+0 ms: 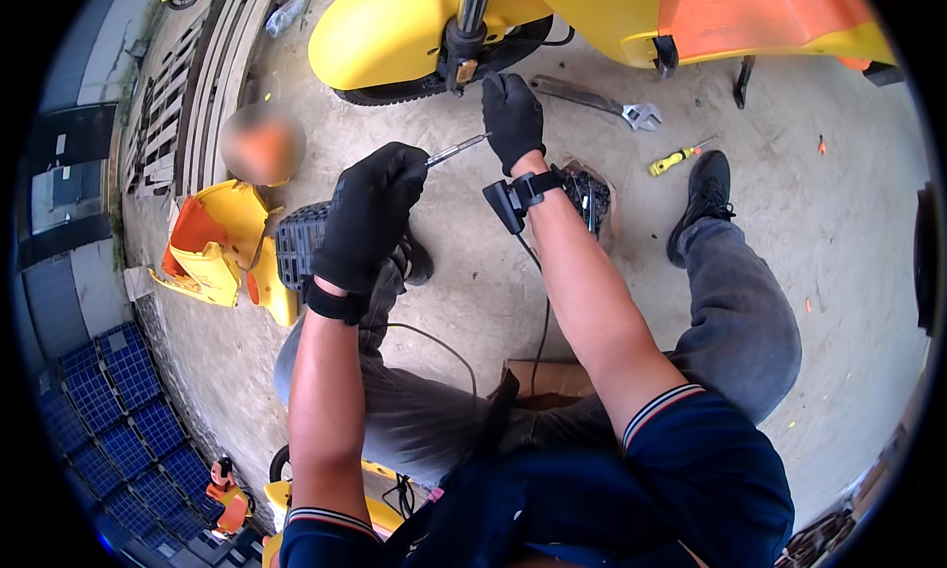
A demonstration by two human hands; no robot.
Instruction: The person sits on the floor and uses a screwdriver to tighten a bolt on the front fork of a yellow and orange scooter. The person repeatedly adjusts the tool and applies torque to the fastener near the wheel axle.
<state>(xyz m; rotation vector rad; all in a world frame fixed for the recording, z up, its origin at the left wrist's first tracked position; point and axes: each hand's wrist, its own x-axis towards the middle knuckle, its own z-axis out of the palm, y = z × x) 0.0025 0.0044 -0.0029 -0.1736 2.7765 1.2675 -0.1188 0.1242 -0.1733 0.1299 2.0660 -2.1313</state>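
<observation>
**Slim metal rod in left hand, right hand at the lower fork**

Left hand [373,213], black glove: fingers curled in, pinching a slim metal rod [456,151] by its near-left end. Rod slants far-right across the gap between the gloves; its free end lines up with the edge of the right glove. Can't tell if they touch.

Right hand [514,124], also black glove: fingers bunched, just beside the lower end of the fork [464,50]. Fingertips hidden, so can't tell whether it's gripping anything. Strapped black device [508,205] at that wrist, cable running nearer.

Far side: yellow front fender [370,33] over a black tyre [395,92], orange-and-yellow body panel [760,17] to the right.

Floor [848,242], right of the right hand: adjustable wrench [597,102] lying near the wheel, yellow-handled screwdriver [673,161] farther right, close to the right shoe [708,188]. Container of small dark parts [610,211] just beside the right forearm, partly hidden by it.

Left: loose yellow and orange panels [212,247], black slotted piece [299,244] next to the left glove, wooden pallets [182,94] beyond.
</observation>
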